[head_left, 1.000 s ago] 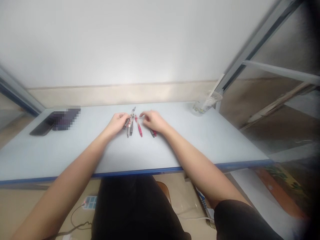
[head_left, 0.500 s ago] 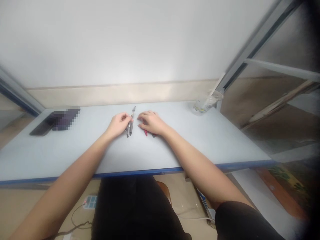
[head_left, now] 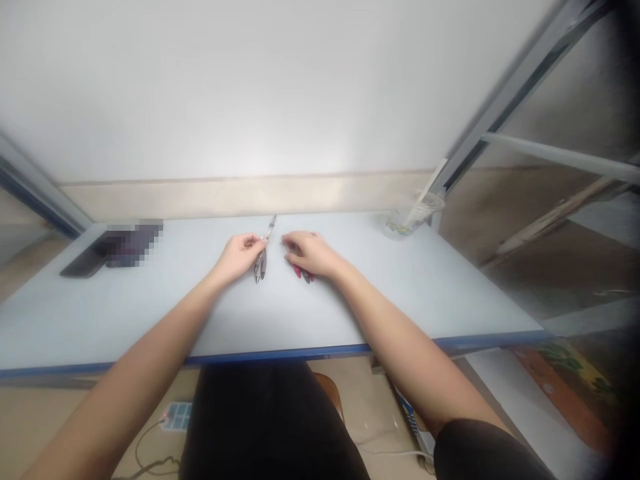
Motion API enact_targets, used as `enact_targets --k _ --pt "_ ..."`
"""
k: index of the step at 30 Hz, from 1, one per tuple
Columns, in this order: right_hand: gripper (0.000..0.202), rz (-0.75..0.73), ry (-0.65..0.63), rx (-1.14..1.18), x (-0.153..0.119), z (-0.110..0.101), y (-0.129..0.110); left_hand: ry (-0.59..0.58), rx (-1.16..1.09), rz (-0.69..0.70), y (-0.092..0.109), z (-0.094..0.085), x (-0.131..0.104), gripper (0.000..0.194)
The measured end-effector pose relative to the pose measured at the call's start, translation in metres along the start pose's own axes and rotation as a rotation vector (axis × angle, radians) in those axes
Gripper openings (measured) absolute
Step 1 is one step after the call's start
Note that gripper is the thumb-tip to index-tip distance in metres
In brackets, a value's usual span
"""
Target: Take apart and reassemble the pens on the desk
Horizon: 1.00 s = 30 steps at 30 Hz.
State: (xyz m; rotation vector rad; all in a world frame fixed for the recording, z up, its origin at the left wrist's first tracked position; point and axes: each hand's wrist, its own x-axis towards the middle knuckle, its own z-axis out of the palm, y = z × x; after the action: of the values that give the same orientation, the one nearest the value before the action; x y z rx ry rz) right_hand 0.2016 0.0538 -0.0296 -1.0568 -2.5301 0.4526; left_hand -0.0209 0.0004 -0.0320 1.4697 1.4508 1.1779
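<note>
My left hand (head_left: pixel 242 257) is over the table, thumb and fingertips pinched on a slim pen (head_left: pixel 271 227) with a clear barrel, pointing away from me. Below those fingertips stick out the ends of grey pens (head_left: pixel 261 270), close together. To the right, a short gap away, my right hand (head_left: pixel 313 253) is curled palm down over a small bunch of pens. Only their red and dark ends (head_left: pixel 303 274) show under the palm; the rest is hidden by the hand.
A dark phone (head_left: pixel 87 257) and a pixelated dark object (head_left: pixel 131 245) lie at the table's left. A clear plastic cup (head_left: pixel 407 217) with a white stick in it stands at the back right. Behind the white table (head_left: pixel 300 320) rises a wall. A power strip (head_left: pixel 176 417) is below.
My right hand has moved slightly to the right with the red and dark pens, widening the gap between the hands. My left hand stays at its pens. The view has tilted a little upward.
</note>
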Motion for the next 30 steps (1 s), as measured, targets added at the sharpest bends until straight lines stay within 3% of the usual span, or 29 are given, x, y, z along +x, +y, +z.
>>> enact_targets --k 7,10,13,15,19,23,25,30 --pt "0.031 -0.028 0.02 -0.05 -0.003 0.006 0.002 -0.098 -0.166 -0.108 0.01 -0.003 -0.003 0.031" --pt "0.028 -0.047 0.102 -0.023 -0.004 0.006 -0.001 -0.149 -0.269 -0.128 0.014 -0.005 -0.003 0.028" --pt "0.028 -0.092 0.176 0.148 -0.007 -0.001 -0.013 -0.119 -0.374 -0.118 0.017 -0.005 -0.004 0.029" --pt "0.032 -0.095 0.107 0.36 -0.011 -0.005 -0.024 -0.097 -0.403 -0.113 0.018 -0.005 -0.006 0.033" --pt "0.031 0.004 0.048 0.599 -0.016 -0.008 -0.037 -0.127 -0.377 -0.102 0.018 -0.003 -0.007 0.037" --pt "0.034 0.099 0.083 0.724 -0.018 -0.012 -0.035 -0.02 -0.431 -0.041 0.019 -0.008 -0.003 0.046" --pt "0.041 0.129 0.094 0.786 -0.018 -0.015 -0.033 0.032 -0.356 0.03 0.02 -0.014 -0.002 0.049" --pt "0.057 0.181 0.128 0.853 -0.015 -0.016 -0.031 0.056 0.215 0.295 0.017 -0.024 -0.007 0.034"
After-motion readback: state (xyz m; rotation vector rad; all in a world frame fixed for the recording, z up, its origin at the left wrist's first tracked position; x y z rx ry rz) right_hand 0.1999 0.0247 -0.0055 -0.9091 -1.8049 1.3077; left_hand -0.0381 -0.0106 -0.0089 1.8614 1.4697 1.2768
